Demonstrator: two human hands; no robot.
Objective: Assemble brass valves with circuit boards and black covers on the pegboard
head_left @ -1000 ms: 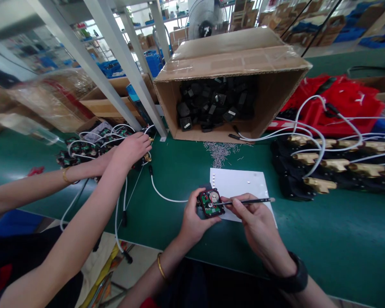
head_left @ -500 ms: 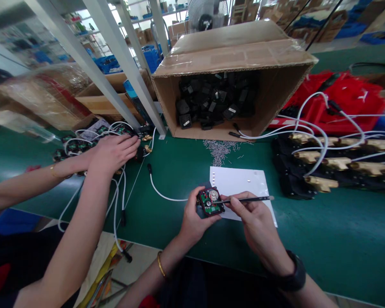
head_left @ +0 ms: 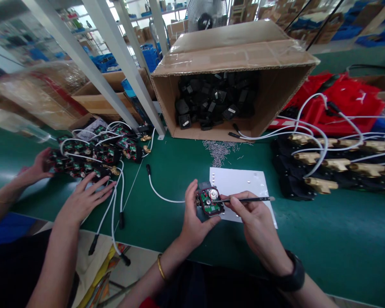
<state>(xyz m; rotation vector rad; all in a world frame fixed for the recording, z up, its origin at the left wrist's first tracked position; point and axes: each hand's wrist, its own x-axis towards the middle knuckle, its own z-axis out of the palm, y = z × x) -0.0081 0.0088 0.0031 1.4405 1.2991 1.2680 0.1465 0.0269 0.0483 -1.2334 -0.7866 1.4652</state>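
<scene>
My left grip (head_left: pixel 194 214) clamps the small black module (head_left: pixel 210 202) above the green table (head_left: pixel 324 239); my right grip (head_left: pixel 252 218) pinches a thin tool (head_left: pixel 247 199) onto it. A cardboard box (head_left: pixel 234 64) lies beyond, shelving further back.

Workbench clutter on a green table (head_left: pixel 340 239)

A cardboard box (head_left: pixel 234 55) lies on its side holding black parts (head_left: pixel 211 100), loose pins (head_left: pixel 220 149) scattered just before it. White cables (head_left: pixel 311 124) cross brass fittings (head_left: pixel 324 164) at right; a co-worker's hands (head_left: pixel 83 199) rest by wired circuit boards (head_left: pixel 90 154) at left.
</scene>
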